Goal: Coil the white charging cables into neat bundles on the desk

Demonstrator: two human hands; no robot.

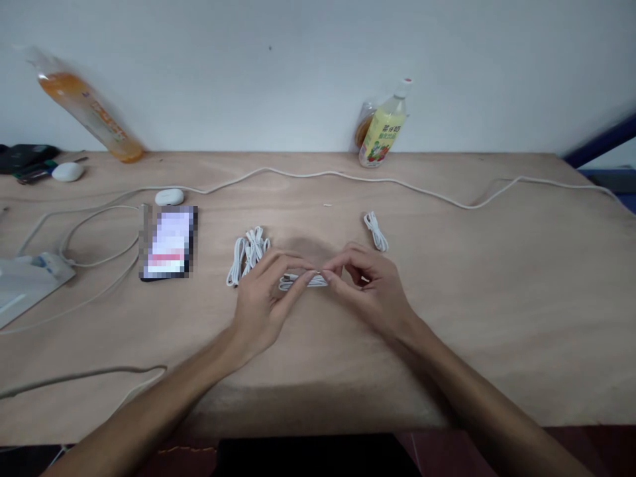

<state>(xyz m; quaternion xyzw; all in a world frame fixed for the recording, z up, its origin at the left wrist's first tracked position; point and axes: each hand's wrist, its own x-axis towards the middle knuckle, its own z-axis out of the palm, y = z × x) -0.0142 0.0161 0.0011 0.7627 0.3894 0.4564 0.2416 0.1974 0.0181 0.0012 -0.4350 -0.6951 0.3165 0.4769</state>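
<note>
Roughly midway between the desk's (497, 318) front and back edges, the cable (317, 282) is running parallel to the front edge. The left hand (258, 298), nearer, is crossing and pinching it narrowly; the right hand (377, 288) is pinching at its right end.

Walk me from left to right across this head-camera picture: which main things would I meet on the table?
Bottle of orange drink → phone → clump of white cables → bundled white cable in the middle → lone white cable bundle on the right.
</note>
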